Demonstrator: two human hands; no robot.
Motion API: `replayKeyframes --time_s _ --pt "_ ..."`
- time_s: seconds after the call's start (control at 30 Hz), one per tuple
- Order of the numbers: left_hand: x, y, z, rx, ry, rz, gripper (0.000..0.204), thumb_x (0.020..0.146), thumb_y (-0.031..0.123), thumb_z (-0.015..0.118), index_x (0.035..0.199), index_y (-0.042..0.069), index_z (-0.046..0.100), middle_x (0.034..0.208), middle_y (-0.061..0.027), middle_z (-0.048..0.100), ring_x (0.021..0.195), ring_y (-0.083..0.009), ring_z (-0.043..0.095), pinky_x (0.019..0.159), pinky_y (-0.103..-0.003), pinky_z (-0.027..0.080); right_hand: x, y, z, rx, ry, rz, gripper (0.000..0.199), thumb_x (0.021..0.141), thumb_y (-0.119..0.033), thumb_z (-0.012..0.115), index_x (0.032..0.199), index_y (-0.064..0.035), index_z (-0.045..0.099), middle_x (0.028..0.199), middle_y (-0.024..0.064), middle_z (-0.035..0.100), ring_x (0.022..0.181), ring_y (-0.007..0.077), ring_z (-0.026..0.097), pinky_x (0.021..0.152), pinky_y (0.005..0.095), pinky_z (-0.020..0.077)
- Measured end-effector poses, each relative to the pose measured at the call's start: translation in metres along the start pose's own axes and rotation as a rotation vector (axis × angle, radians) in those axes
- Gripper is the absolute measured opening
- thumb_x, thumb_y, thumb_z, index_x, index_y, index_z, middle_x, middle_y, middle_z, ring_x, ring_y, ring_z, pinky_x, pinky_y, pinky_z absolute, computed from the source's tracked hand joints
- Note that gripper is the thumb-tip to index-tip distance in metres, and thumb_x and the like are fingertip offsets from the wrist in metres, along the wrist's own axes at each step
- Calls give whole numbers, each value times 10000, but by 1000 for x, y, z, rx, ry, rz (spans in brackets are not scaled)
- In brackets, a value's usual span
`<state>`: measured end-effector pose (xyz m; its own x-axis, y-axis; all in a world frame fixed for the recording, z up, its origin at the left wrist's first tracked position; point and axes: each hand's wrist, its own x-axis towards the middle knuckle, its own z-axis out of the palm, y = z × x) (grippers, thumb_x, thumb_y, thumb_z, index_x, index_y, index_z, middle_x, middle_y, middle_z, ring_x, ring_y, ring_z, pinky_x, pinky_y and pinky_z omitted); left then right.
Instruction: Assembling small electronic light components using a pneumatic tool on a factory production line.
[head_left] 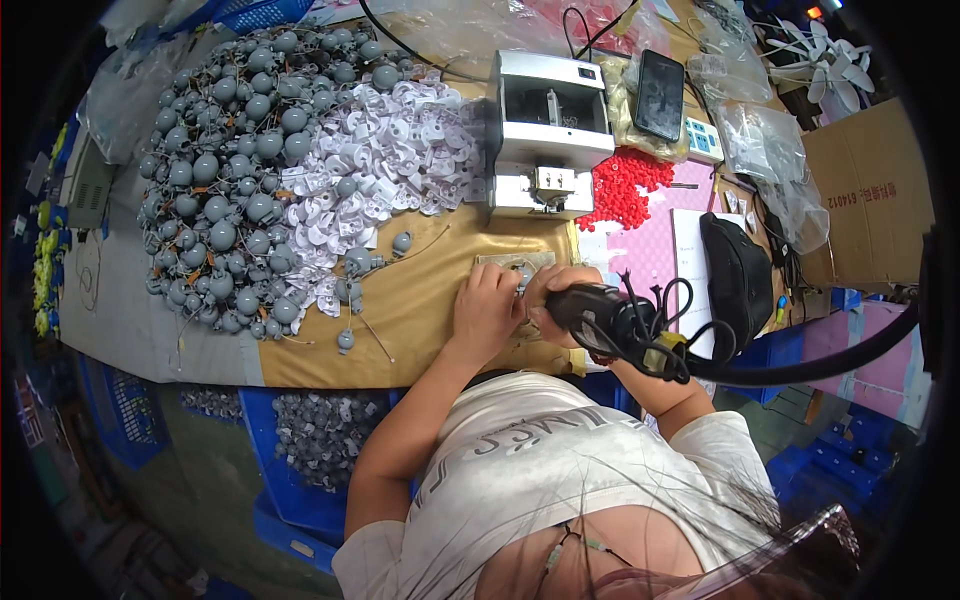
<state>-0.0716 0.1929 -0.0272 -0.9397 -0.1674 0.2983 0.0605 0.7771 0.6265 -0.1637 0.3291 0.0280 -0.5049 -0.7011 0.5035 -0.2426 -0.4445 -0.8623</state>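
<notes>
At the near edge of the table, my left hand [487, 308] is curled, its fingertips against a small grey rounded part [524, 271]. That part sits on a small pale pad [490, 262] between my hands. Close beside it, my right hand [548, 300] is closed, its fingers bent toward the same spot. A black device [600, 318] with a thick bent cable and looped cords lies over my right hand and hides much of it; whether I grip it is unclear. Left of my hands lie a few loose grey ball-shaped parts with wires [358, 262].
A big heap of grey ball-shaped parts [220, 175] adjoins white plastic pieces [400, 150]. A white-and-black machine [552, 135] stands ahead, beside red caps [630, 185], a phone [660, 95] and a black pouch [735, 275]. A cardboard box [855, 190] is right; a blue crate [268, 440] is below.
</notes>
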Motion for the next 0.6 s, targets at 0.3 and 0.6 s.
replayKeyframes --time_s 0.3,0.6 --pt "0 8 -1 -16 6 -77 410 727 86 753 1103 77 591 1094 -111 566 1063 -332 543 896 -437 486 0 5 -17 -370 120 211 447 842 121 627 1186 -80 425 846 93 602 767 212 627 705 353 534" --pt "-3 10 -5 -74 -26 -93 410 772 62 754 1157 12 622 1220 -133 613 1215 -375 503 1029 -455 433 24 16 -101 -183 754 481 392 933 -70 676 1286 -5 517 1142 82 639 1024 141 622 825 257 510"
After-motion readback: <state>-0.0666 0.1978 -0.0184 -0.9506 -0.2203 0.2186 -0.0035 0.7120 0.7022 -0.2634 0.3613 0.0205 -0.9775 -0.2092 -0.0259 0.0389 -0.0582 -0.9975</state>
